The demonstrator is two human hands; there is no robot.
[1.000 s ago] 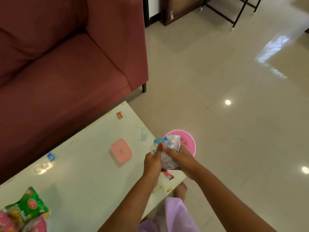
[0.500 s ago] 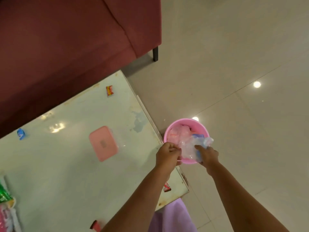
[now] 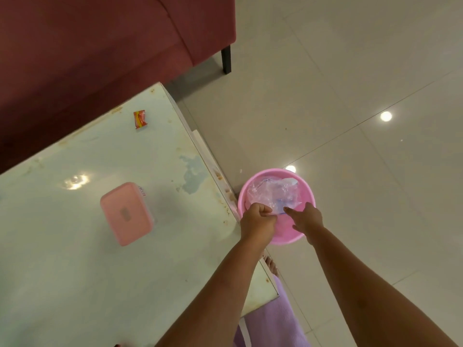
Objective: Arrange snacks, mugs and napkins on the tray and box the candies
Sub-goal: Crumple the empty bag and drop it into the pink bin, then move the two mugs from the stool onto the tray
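From the head camera, both hands reach past the table corner over a pink plastic basin [image 3: 255, 196] that sits on the floor tiles. A second ago the crumpled clear plastic bag [image 3: 274, 194] was bunched up between the two hands above the table edge; now it lies down inside the basin, spread out just beyond the knuckles. The left hand [image 3: 258, 220] is curled into a fist and pinches the near edge of the bag. The right hand [image 3: 307, 217] has loosened: its fingers are spread and point down into the basin beside the bag, with the fingertips at the plastic. I cannot tell whether they still grip it.

My reading is that this is waste disposal, not arranging: the empty wrapper goes into the basin, and the left hand only needs to let go.

The task's own things lie to the left of the left hand, on the pale table [image 3: 75, 259]. The pink lidded box [image 3: 126, 212] sits closed, well apart from the hand. A single orange-and-red wrapped candy [image 3: 140, 119] lies farther away, near the sofa-side edge. It is not yet boxed, so the candy step seems unfinished. No tray, mugs or napkins show here.
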